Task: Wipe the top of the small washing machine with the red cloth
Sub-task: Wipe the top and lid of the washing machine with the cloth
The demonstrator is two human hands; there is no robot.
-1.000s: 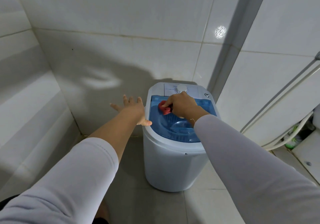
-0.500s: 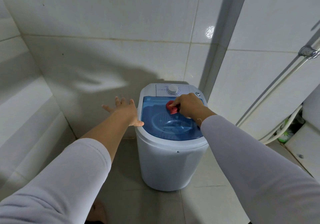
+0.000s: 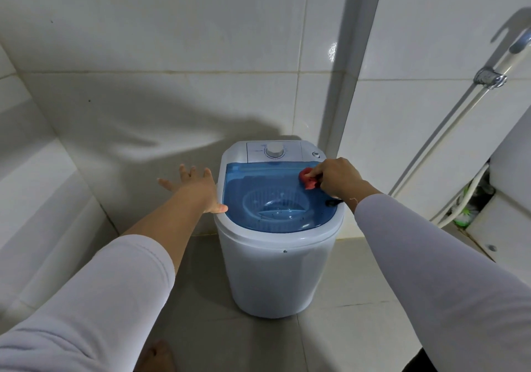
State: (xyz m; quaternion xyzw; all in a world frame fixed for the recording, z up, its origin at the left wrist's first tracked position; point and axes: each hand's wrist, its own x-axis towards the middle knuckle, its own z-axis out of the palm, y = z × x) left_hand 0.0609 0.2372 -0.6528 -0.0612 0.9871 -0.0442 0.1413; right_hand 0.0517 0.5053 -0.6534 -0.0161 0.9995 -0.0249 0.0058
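Observation:
A small white washing machine (image 3: 275, 268) stands on the tiled floor against the wall. Its top has a see-through blue lid (image 3: 253, 182) and a white panel with a round dial (image 3: 274, 150) at the back. My right hand (image 3: 336, 177) grips a bunched red cloth (image 3: 307, 178) and holds it on the lid's back right corner. My left hand (image 3: 198, 189) is spread open beside the machine's left edge, and its thumb touches the rim. Most of the cloth is hidden under my fingers.
Tiled walls close in behind and to the left. A white pipe and hose (image 3: 448, 130) run down the right wall to a white fixture (image 3: 508, 205). My bare foot (image 3: 156, 356) shows at the bottom, in front of the machine.
My right hand has slid the red cloth from the lid's back left across to its back right corner. The left hand has stayed at the machine's left rim.

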